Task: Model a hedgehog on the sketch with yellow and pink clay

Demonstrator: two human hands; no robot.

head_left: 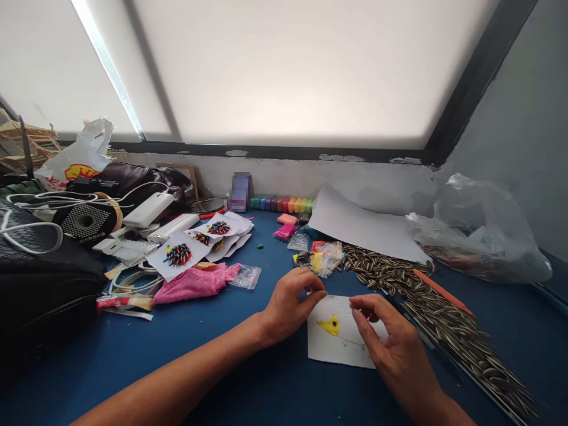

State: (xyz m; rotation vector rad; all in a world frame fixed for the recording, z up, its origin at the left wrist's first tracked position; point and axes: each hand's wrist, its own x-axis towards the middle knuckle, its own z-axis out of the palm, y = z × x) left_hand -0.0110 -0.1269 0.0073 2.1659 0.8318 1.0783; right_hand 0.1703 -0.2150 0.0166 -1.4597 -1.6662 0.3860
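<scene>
A white paper card (323, 349) lies on the blue table in front of me. On it is a yellow head shape with a dark eye (329, 325), and a thin drawn outline with small feet runs to the right. My left hand (293, 305) is at the card's upper left corner, thumb and index finger pinched together. My right hand (393, 337) covers the card's right side, its thumb and index fingertips close together above the paper. Whatever either pinch holds is too small or hidden to make out.
Striped sunflower seeds (444, 319) spread along the right, with an orange stick (444, 291) on them. Behind are small plastic bags (326, 258), white paper (364, 228) and a clear bag (483, 236). Finished cards (177, 254), a pink cloth (193, 284) and cables lie left.
</scene>
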